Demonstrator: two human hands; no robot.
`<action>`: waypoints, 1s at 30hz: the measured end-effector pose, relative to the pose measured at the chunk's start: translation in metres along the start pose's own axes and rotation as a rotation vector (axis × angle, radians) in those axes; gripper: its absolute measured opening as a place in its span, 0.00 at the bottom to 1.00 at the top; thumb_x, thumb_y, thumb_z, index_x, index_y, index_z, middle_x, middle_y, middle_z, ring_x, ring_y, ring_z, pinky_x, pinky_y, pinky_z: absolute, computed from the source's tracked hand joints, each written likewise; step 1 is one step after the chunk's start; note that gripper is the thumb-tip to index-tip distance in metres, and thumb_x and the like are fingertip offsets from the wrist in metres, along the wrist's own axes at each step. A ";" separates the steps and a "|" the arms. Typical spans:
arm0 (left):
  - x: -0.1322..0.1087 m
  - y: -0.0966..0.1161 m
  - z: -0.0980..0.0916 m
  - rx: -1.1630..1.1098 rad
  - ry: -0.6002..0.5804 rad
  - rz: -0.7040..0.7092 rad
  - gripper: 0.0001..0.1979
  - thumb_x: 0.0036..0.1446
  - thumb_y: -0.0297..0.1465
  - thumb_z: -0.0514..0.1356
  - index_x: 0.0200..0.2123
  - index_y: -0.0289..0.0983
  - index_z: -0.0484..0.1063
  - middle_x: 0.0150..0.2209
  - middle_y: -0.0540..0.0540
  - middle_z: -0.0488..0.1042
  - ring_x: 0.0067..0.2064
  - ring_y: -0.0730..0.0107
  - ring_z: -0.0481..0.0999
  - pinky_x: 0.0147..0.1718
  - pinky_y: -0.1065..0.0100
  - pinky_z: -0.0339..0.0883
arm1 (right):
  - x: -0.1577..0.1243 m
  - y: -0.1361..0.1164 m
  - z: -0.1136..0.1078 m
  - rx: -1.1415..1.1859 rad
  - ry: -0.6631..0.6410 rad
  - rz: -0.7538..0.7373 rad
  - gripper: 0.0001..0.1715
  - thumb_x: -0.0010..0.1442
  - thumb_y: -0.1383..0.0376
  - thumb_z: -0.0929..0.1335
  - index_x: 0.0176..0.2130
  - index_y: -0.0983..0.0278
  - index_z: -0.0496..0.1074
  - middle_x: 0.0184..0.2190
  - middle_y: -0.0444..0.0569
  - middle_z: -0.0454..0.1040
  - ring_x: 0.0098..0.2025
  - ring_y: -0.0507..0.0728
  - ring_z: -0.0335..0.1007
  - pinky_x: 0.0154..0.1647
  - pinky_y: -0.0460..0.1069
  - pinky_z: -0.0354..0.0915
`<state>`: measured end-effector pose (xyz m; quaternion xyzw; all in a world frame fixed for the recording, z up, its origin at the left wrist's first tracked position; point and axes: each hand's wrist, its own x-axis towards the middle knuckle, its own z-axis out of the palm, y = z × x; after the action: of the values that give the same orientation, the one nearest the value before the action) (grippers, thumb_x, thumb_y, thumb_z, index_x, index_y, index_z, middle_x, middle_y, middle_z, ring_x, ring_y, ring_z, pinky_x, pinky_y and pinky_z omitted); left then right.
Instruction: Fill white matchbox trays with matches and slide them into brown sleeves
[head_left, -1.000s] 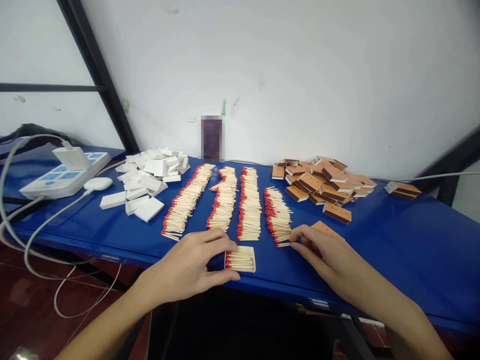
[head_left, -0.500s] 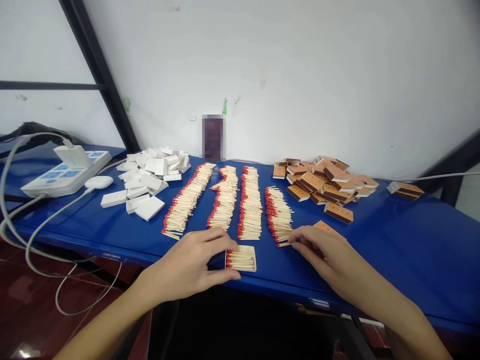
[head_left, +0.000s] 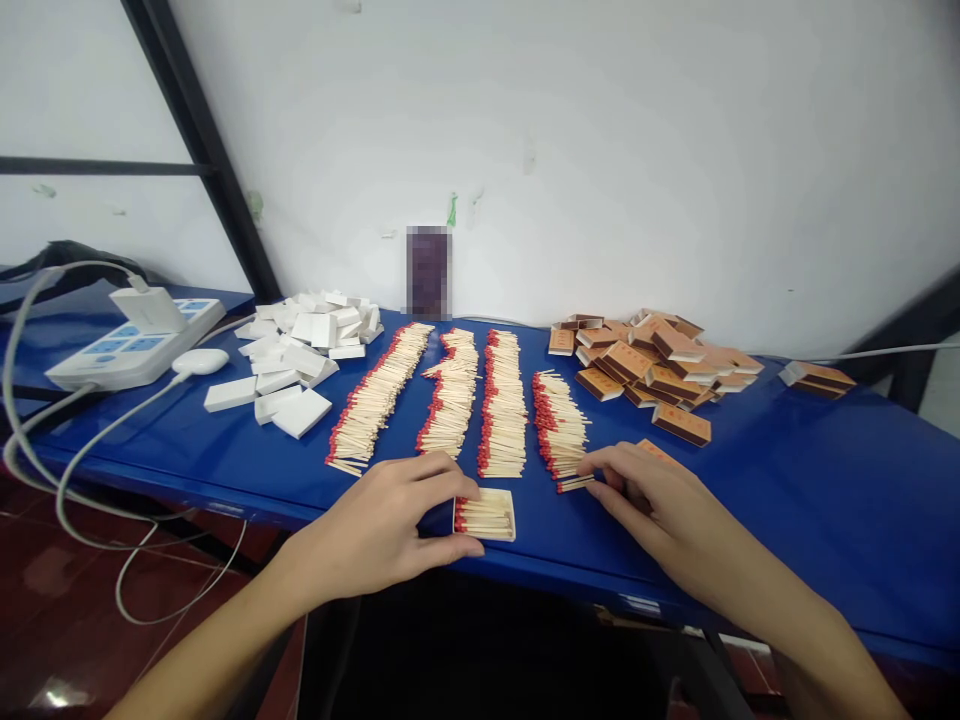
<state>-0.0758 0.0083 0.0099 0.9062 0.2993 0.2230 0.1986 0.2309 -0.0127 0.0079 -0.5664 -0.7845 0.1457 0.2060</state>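
Near the table's front edge lies a white matchbox tray, partly filled with red-headed matches. My left hand grips it from the left, the thumb at its near side and the fingers at its far side. My right hand is at the near end of the rightmost row of matches, its thumb and forefinger closing on the bare ends of a match or two. Its other fingers are curled under and partly hidden. Three longer rows of matches extend away from me to the left of that row.
White empty-looking trays are heaped at the back left. Orange matchbox sleeves are piled at the back right, with one sleeve partly behind my right hand. A power strip with white cables stands at far left. A wall closes the back.
The thumb and forefinger of my right hand have shifted slightly at the near end of the rightmost row. My left hand stays on the tray. The whole view has moved a little.
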 end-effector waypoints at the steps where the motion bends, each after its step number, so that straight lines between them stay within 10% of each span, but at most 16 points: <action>1: 0.000 0.000 0.000 0.003 0.003 0.001 0.14 0.65 0.39 0.65 0.49 0.39 0.73 0.44 0.46 0.75 0.43 0.64 0.76 0.43 0.66 0.70 | 0.000 0.000 0.000 0.003 -0.006 -0.003 0.17 0.73 0.55 0.58 0.45 0.57 0.72 0.39 0.49 0.74 0.40 0.59 0.69 0.42 0.54 0.66; 30: 0.001 -0.001 0.001 0.012 -0.009 -0.006 0.14 0.64 0.39 0.65 0.49 0.39 0.73 0.43 0.46 0.74 0.42 0.63 0.75 0.41 0.66 0.68 | 0.002 -0.009 -0.005 0.037 -0.113 0.040 0.16 0.72 0.53 0.59 0.41 0.57 0.71 0.37 0.46 0.73 0.38 0.57 0.69 0.38 0.52 0.64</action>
<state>-0.0756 0.0096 0.0088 0.9075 0.3023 0.2166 0.1953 0.2251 -0.0142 0.0165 -0.5691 -0.7805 0.1958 0.1690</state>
